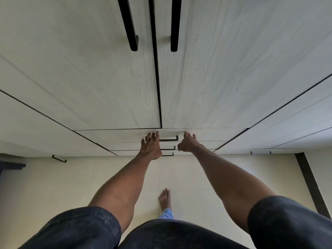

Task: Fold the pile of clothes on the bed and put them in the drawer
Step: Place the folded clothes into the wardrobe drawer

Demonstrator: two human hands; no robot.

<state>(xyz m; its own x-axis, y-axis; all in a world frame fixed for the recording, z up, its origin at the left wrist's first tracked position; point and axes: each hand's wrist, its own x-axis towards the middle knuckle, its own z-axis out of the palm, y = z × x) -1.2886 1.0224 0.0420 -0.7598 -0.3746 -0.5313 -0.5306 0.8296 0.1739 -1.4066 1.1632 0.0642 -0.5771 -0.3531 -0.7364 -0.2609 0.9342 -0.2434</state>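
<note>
I look steeply down a pale wood-grain wardrobe. Below its two tall doors sit three shallow drawers, all pushed in flush. The top drawer (125, 135) has a small black handle (169, 139). My left hand (150, 146) lies with straight, spread fingers against that drawer's front, just left of the handle. My right hand (188, 142) presses the same front to the right of the handle, fingers extended. Neither hand holds anything. No clothes and no bed are in view.
Two long black handles (132, 29) hang on the tall doors above. Further drawers with small handles (59, 159) flank the middle unit. Cream floor tiles lie below, with my bare foot (165, 198) on them. A dark strip (309, 180) runs along the floor at the right.
</note>
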